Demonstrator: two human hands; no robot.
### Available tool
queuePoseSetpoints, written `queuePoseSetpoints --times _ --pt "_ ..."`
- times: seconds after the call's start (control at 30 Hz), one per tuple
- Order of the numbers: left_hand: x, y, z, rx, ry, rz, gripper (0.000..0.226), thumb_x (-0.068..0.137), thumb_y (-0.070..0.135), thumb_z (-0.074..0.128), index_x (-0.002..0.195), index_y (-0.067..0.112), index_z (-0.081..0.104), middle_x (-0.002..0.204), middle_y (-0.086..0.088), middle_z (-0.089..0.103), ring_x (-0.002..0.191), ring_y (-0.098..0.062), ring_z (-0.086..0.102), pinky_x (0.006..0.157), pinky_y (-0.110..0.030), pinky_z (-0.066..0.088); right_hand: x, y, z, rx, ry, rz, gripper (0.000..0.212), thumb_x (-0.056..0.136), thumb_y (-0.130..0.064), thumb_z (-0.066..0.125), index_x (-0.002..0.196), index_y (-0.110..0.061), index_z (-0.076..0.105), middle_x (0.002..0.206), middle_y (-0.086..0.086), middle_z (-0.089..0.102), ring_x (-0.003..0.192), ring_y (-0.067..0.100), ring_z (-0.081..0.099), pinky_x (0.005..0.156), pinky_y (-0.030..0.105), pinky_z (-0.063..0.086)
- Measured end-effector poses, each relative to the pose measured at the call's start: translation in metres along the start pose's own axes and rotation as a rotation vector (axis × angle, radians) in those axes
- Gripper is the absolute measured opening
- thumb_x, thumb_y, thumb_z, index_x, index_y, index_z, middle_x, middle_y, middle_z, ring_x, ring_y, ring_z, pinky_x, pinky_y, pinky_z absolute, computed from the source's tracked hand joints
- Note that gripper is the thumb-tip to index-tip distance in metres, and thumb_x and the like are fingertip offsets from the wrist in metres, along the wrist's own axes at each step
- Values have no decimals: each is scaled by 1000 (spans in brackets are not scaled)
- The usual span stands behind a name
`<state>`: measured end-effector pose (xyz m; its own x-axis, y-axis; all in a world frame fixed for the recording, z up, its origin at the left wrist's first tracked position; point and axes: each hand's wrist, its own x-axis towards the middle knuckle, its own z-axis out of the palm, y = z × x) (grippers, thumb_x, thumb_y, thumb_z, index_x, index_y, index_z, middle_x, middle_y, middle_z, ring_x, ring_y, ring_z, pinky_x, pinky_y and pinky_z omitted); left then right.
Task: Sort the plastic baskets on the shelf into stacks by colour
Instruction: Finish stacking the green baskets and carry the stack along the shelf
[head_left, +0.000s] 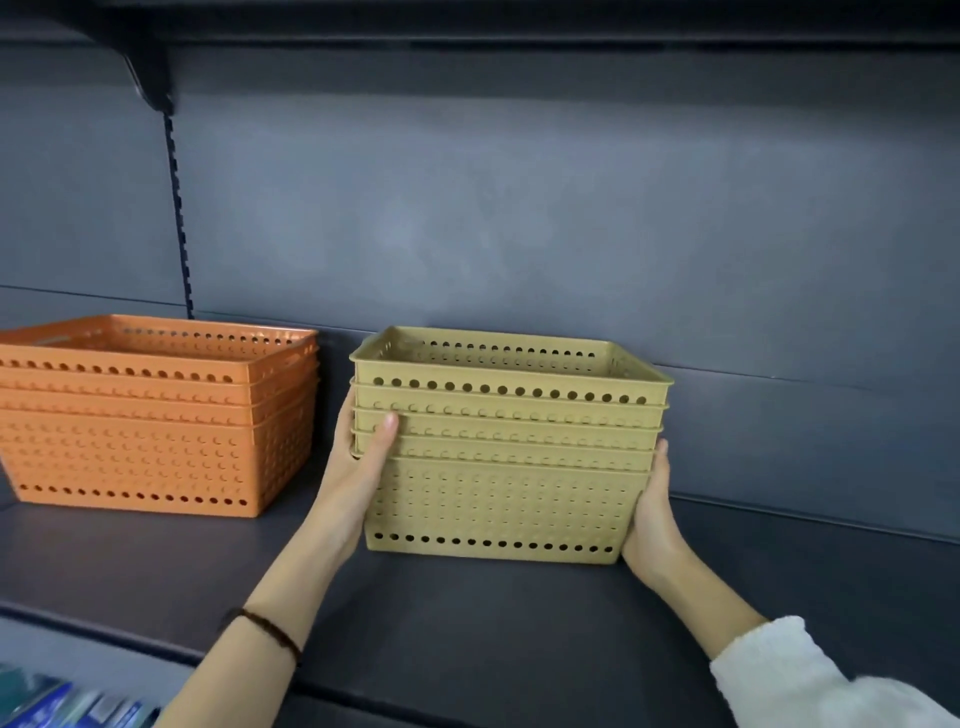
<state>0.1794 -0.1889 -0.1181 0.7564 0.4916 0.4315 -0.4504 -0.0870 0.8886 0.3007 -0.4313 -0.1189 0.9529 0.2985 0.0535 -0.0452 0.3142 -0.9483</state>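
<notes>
The head view, the only one, looks down at a dark shelf (467, 613) backed by a grey panel. Two nested stacks of perforated plastic baskets stand on it. The orange stack (150, 415) sits at the left, untouched. The tan stack (504, 447) sits near the middle, apart from the orange one with a clear strip of shelf between them.

The person grips the tan stack from both ends. The left hand (358, 457) presses against the stack's left side, its thumb (384, 431) laid across the front rims of the nested baskets; the other fingers wrap behind the corner and cannot be seen. The right hand (649, 509) lies flat against the right wall, fingers together and pointing up along the side. A dark band circles the left wrist (270, 631), and a white fleecy sleeve (810, 675) covers the right forearm.

Squeezing from opposite sides likely keeps the nested baskets square and lets the whole stack slide or lift as one. The thumb over the rims probably stops the upper baskets from shifting. The stack's base appears to rest on the shelf.

Each stack holds a single colour, so the sorting looks essentially complete; what remains seems to be settling the tan stack's position beside the orange one.
</notes>
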Motion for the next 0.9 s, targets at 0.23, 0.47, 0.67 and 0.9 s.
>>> queuePoseSetpoints --times 0.23,0.47,0.67,0.9 --pt "-34 22 5 -18 64 40 74 74 65 62 141 38 45 130 15 65 120 -4 60 104 -38 45 -26 -27 2 21 -39 -62 64 87 -73 16 104 -35 66 97 -8 74 99 15 64 80 36 49" --pt "-75 93 -33 51 96 132 76 60 69 66 130 51 44 113 35 66 104 11 63 79 -15 49 -93 -51 34 14 -234 -222 71 69 -74 23 111 -35 64 96 -15 76 90 1 71 72 27 58" --pt "-120 156 -89 75 162 208 69 71 64 71 133 47 46 119 23 68 103 4 67 81 -25 53 -164 -66 92 82 -387 -321 51 87 -59 28 103 -40 73 112 -9 73 107 9 68 85 35 57" --pt "-201 218 -215 114 315 230 71 59 69 76 123 46 54 104 28 72 92 4 71 65 -18 56 -242 -26 205 113 -531 -242 51 88 -61 27 102 -43 73 111 -8 74 105 9 68 85 36 57"
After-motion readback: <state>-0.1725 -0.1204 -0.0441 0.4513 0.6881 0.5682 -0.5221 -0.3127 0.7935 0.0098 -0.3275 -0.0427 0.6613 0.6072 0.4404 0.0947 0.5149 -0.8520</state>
